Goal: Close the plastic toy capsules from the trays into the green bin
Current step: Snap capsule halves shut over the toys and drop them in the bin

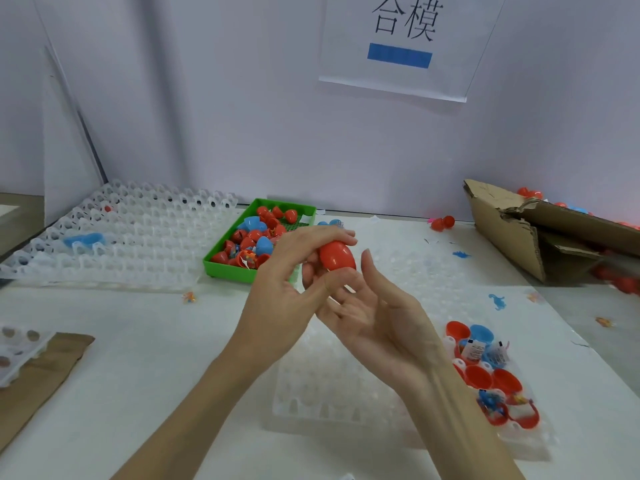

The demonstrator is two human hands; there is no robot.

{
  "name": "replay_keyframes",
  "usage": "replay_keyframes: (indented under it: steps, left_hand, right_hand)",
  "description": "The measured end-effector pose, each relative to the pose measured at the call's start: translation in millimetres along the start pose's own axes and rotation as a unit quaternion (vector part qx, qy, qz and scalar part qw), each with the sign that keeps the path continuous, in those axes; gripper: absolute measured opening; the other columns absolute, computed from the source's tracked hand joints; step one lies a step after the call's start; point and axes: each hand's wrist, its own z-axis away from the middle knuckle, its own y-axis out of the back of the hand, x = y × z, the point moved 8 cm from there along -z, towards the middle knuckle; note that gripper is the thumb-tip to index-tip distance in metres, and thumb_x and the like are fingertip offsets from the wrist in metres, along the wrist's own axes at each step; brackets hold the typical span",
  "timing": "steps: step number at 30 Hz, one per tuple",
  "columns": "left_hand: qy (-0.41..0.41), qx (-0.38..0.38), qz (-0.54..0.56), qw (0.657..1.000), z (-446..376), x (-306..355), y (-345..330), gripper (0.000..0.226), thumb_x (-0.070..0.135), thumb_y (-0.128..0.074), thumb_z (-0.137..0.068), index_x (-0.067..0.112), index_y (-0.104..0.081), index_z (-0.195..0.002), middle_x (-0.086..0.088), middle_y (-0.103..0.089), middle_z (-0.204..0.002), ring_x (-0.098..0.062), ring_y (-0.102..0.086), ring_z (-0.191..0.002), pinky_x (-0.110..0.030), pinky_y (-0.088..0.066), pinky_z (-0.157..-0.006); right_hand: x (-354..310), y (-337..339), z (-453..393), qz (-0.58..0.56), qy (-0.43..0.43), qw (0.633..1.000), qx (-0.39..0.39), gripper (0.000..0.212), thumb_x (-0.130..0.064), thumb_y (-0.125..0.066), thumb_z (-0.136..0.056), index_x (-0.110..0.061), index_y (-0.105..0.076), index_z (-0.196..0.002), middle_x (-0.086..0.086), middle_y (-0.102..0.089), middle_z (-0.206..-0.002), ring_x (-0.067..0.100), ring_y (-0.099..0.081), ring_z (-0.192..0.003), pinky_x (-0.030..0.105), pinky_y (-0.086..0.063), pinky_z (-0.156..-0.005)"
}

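Head view. At the centre of the frame the left hand (pixel 277 299) grips a closed red capsule (pixel 337 256), its fingers curled over the top and its thumb pressed against the capsule's lower side. The right hand (pixel 377 317) lies palm up just under and beside it, fingers loosely spread and mostly straight; its fingertips (pixel 367 258) rise close to the capsule, but whether they touch it cannot be told.

Behind the hands, left of centre, the green bin (pixel 221 242) holds a heap of red and blue capsules. Further left a stack of clear trays (pixel 131 237) spreads toward the left edge, with a blue piece (pixel 83 240) lying on it.

Under the forearms, at lower centre, sits another clear tray (pixel 318 400). At its right end, in the lower right of the frame, open red and blue halves (pixel 485 372) stand with small toys among them.

A torn cardboard box (pixel 519 230) lies at the upper right, with red capsules around it. A paper sign (pixel 405 46) hangs on the wall at upper centre.
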Motion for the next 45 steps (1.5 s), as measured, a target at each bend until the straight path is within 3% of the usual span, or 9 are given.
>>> replay_keyframes:
  steps: [6, 11, 13, 16, 20, 26, 33, 37, 45]
  left_hand:
    - [-0.043, -0.003, -0.074, 0.996, 1, 11, -2, 0.029, 0.034, -0.071, -0.089, 0.031, -0.070, -0.118, 0.012, -0.070, -0.118, -0.025, -0.058, -0.121, -0.028, -0.044, -0.103]
    - [-0.064, 0.029, -0.093, 0.993, 4, 11, -2, 0.025, 0.031, -0.069, -0.093, 0.024, -0.072, -0.116, 0.012, -0.070, -0.115, -0.023, -0.060, -0.115, -0.031, -0.046, -0.100]
    - [-0.114, 0.012, -0.146, 0.983, 7, 13, -11, 0.013, 0.014, -0.072, -0.096, 0.017, -0.075, -0.108, 0.010, -0.071, -0.111, -0.022, -0.060, -0.111, -0.038, -0.047, -0.098]
    - [-0.165, -0.013, -0.179, 0.970, 13, 16, -24, 0.022, -0.005, -0.070, -0.096, 0.009, -0.078, -0.110, 0.002, -0.071, -0.114, -0.022, -0.061, -0.113, -0.038, -0.048, -0.099]
    - [-0.068, 0.026, -0.074, 0.995, 6, 2, -6, 0.033, 0.010, -0.070, -0.097, 0.018, -0.069, -0.129, 0.008, -0.069, -0.125, -0.021, -0.063, -0.125, -0.024, -0.047, -0.105]
    - [0.019, 0.003, -0.042, 0.999, 4, -14, -3, 0.037, 0.027, -0.064, -0.101, 0.023, -0.064, -0.138, 0.016, -0.068, -0.133, -0.014, -0.058, -0.134, -0.025, -0.045, -0.109]
    - [0.039, -0.005, -0.033, 0.999, -1, -20, 5, 0.032, 0.016, -0.064, -0.101, 0.018, -0.070, -0.132, 0.011, -0.072, -0.129, -0.016, -0.062, -0.131, -0.040, -0.049, -0.112]
    - [0.034, -0.011, -0.030, 0.999, -2, -21, 8, 0.037, 0.020, -0.071, -0.095, 0.017, -0.071, -0.131, 0.010, -0.074, -0.127, -0.016, -0.064, -0.128, -0.039, -0.053, -0.109]
    - [0.013, -0.014, 0.011, 1.000, -4, -17, 12, 0.040, 0.017, -0.078, -0.087, 0.017, -0.073, -0.127, 0.011, -0.075, -0.125, -0.013, -0.066, -0.126, -0.031, -0.053, -0.107]
  right_hand:
    - [1, 5, -1, -0.006, 0.007, 1.000, 0.005, 0.044, -0.011, -0.081, -0.087, 0.009, -0.066, -0.123, 0.022, -0.067, -0.116, 0.032, -0.068, -0.112, 0.034, -0.057, -0.093]
    - [7, 8, -6, -0.030, 0.008, 1.000, 0.003, 0.035, -0.011, -0.077, -0.091, 0.009, -0.070, -0.119, 0.020, -0.069, -0.110, 0.028, -0.071, -0.103, 0.034, -0.058, -0.091]
    - [5, 21, -9, -0.012, 0.039, 0.997, 0.063, 0.023, -0.006, -0.059, -0.100, 0.002, -0.080, -0.097, 0.015, -0.074, -0.095, 0.023, -0.074, -0.086, 0.030, -0.061, -0.080]
    - [-2, 31, -10, 0.029, 0.083, 0.992, 0.093, 0.038, -0.005, -0.051, -0.090, -0.009, -0.082, -0.070, 0.007, -0.076, -0.076, 0.015, -0.075, -0.068, 0.026, -0.062, -0.065]
    - [9, 13, -9, 0.005, 0.023, 0.999, 0.044, 0.027, -0.014, -0.055, -0.105, 0.003, -0.075, -0.113, 0.018, -0.072, -0.112, 0.024, -0.071, -0.107, 0.029, -0.057, -0.093]
    - [-4, 16, -5, 0.102, 0.051, 0.991, 0.063, 0.036, -0.030, -0.060, -0.104, -0.003, -0.073, -0.123, 0.016, -0.069, -0.131, 0.022, -0.066, -0.124, 0.031, -0.053, -0.102]
    - [-29, 18, 9, 0.259, 0.181, 0.935, 0.161, 0.029, -0.028, -0.065, -0.098, -0.006, -0.076, -0.114, 0.016, -0.076, -0.113, 0.029, -0.074, -0.107, 0.028, -0.061, -0.083]
    - [-36, 11, 16, 0.303, 0.230, 0.908, 0.173, 0.019, -0.021, -0.063, -0.099, -0.019, -0.082, -0.101, 0.011, -0.079, -0.105, 0.027, -0.077, -0.099, 0.024, -0.061, -0.078]
    - [-41, 0, 18, 0.350, 0.262, 0.886, 0.153, 0.019, -0.025, -0.064, -0.094, -0.026, -0.080, -0.103, 0.004, -0.080, -0.102, 0.020, -0.078, -0.096, 0.019, -0.060, -0.077]
